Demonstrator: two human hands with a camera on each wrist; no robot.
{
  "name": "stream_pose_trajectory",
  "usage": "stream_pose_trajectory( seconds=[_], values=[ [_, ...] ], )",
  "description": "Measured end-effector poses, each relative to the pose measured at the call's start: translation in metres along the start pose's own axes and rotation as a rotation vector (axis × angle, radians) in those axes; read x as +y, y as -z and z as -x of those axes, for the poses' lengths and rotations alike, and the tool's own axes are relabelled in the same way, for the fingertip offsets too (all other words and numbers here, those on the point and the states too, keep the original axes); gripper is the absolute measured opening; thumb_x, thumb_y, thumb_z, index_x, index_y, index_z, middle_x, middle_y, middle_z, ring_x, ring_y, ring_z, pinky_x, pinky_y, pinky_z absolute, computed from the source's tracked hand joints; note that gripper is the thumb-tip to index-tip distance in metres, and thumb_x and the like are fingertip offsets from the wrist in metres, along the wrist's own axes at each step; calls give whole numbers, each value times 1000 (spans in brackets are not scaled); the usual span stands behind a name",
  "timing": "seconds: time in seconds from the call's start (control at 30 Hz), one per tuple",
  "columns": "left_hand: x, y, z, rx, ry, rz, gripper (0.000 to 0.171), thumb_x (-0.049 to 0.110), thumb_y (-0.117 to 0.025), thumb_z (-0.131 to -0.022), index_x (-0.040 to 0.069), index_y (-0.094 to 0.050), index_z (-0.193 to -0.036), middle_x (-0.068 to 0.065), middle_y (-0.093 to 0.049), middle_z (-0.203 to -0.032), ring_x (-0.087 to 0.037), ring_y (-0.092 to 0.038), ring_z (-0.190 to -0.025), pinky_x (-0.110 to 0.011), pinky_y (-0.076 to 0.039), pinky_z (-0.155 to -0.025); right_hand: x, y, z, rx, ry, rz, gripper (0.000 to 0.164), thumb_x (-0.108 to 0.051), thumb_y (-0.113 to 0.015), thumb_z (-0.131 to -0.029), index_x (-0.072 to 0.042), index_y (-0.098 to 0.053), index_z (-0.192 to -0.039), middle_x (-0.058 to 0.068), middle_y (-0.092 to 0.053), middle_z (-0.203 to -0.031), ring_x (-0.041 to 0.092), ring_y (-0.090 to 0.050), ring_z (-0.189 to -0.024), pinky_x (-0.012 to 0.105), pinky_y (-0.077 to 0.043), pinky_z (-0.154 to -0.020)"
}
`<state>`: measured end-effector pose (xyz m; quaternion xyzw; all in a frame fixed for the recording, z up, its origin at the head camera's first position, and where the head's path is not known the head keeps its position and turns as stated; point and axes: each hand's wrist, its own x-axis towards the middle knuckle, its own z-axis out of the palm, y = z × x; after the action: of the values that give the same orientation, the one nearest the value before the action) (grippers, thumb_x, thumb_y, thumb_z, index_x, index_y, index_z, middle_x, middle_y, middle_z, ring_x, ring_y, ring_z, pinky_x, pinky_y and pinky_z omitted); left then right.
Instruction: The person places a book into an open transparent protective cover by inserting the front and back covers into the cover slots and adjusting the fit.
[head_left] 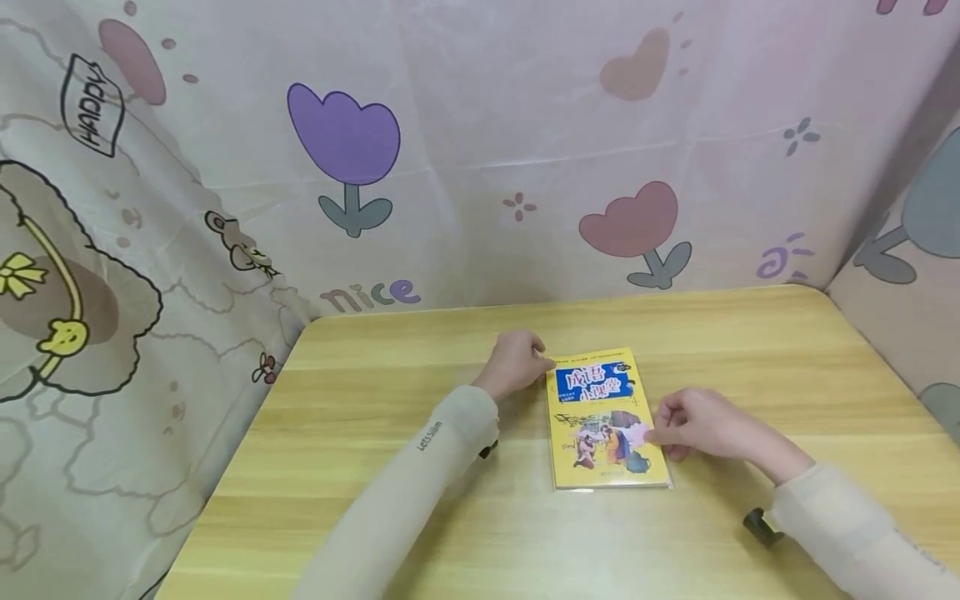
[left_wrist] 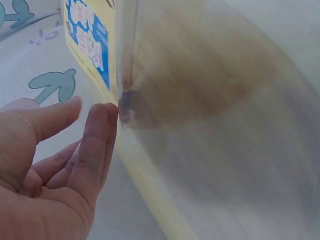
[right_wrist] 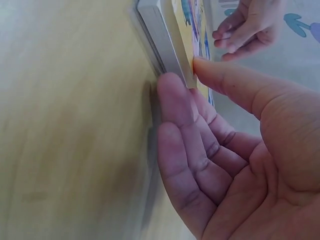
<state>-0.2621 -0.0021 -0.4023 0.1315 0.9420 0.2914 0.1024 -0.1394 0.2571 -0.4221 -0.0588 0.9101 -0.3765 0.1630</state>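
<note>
A yellow book (head_left: 588, 462) with a blue title panel and a printed picture of figures is on the table, in what looks like clear plastic wrap. By its upper left edge is my left hand (head_left: 517, 364). The left wrist view shows that hand's fingertips (left_wrist: 99, 117) touching the book's edge, the thumb standing apart. My right hand (head_left: 701, 425) pinches the right edge, thumb over the cover and fingers against the side, as the right wrist view shows. Whether the book's right side is slightly raised, I cannot tell.
The wooden table (head_left: 360, 433) extends around the book on all sides. Behind it hangs a pale cloth (head_left: 465, 100) printed with flowers, and more printed cloth covers the left and right sides. A small black object (head_left: 762, 527) sits at the right sleeve's cuff.
</note>
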Motion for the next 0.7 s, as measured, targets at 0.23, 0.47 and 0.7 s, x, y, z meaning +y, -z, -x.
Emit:
stream_pose_trajectory(
  seconds=[0.23, 0.47, 0.7],
  values=[
    [3, 10, 24, -4, -8, -43, 48, 39, -66, -90, 6, -62, -125, 2, -61, -92, -11, -57, -76, -22, -50, -65, -2, 8, -6, 45, 42, 40, 27, -34, -73, -83, -9, -62, -82, 1, -62, -69, 16, -59, -62, 26, -50, -53],
    [-11, 19, 59, -25, -43, -155, 72, 52, -58, -91, 2, -47, -142, -15, -64, -115, -27, -61, -101, -37, -51, -83, -5, 11, -12, 86, 49, 30, 29, -37, -68, -88, -9, -63, -85, 2, -62, -69, 16, -59, -60, 29, -52, -53],
    [-36, 22, 85, -2, -45, -249, 82, 55, -52, -93, -6, -36, -146, -22, -34, -148, -34, -32, -134, -43, -28, -108, -7, 13, -19, 98, 33, 14, 34, -42, -66, -89, -9, -63, -85, 1, -61, -67, 17, -59, -60, 26, -50, -53]
  ],
)
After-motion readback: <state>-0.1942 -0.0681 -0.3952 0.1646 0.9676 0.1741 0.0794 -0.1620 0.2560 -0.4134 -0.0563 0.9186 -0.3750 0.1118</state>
